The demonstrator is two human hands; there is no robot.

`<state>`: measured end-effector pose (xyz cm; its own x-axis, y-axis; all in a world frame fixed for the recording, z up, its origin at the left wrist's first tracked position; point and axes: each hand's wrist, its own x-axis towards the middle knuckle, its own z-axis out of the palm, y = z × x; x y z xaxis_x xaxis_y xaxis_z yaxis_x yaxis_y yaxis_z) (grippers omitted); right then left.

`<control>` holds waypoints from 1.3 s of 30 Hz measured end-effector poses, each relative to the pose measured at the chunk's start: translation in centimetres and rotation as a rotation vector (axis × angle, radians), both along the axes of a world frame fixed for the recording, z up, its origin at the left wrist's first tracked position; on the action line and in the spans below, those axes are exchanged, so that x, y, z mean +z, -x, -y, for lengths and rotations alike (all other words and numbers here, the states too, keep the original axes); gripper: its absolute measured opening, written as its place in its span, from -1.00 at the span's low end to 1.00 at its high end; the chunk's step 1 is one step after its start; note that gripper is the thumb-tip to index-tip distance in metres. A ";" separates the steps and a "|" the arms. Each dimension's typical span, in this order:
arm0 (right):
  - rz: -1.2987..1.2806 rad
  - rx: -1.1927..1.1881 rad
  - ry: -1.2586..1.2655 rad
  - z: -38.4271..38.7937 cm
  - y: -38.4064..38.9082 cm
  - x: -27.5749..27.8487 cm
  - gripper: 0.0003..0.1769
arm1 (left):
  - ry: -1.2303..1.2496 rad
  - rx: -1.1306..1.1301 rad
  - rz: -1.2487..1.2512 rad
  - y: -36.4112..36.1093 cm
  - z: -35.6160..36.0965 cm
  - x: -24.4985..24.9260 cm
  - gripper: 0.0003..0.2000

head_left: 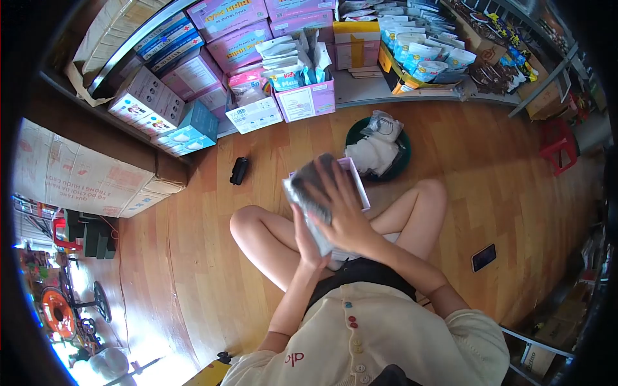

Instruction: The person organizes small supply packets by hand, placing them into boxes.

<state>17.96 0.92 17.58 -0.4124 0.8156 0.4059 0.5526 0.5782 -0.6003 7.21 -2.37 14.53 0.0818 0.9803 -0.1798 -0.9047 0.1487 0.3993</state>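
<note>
My left hand (308, 243) supports the near left side of a plastic-wrapped dark grey package (300, 186). Across the package's top lies my right hand (340, 217), palm down with its fingers spread. The clear wrap looks shiny, and what is inside it I cannot make out. Just behind and to the right, a purple-edged white box (358, 185) shows partly; the package and my hand hide the rest of it. Both hands are above my crossed legs.
A dark green basin (404, 158) holding white plastic bags stands beyond my legs. Shelving with purple cartons (239, 45) and a box of blue packets (425, 53) lines the back. A black object (239, 170) and a phone (483, 258) lie on the floor. A large carton (84, 168) stands left.
</note>
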 end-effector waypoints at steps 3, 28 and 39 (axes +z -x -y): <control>0.034 0.183 0.010 4.6 0.9 -1.2 -0.37 | -0.090 -0.015 0.150 3.7 -1.6 -0.1 -0.38; -0.537 -0.398 0.414 4.9 -5.2 -1.1 -0.77 | -0.182 -0.133 0.400 2.4 -0.1 0.2 -0.26; -0.010 0.032 -0.107 4.7 -0.5 -1.9 -0.35 | 0.021 0.020 -0.224 0.2 0.8 0.4 -0.28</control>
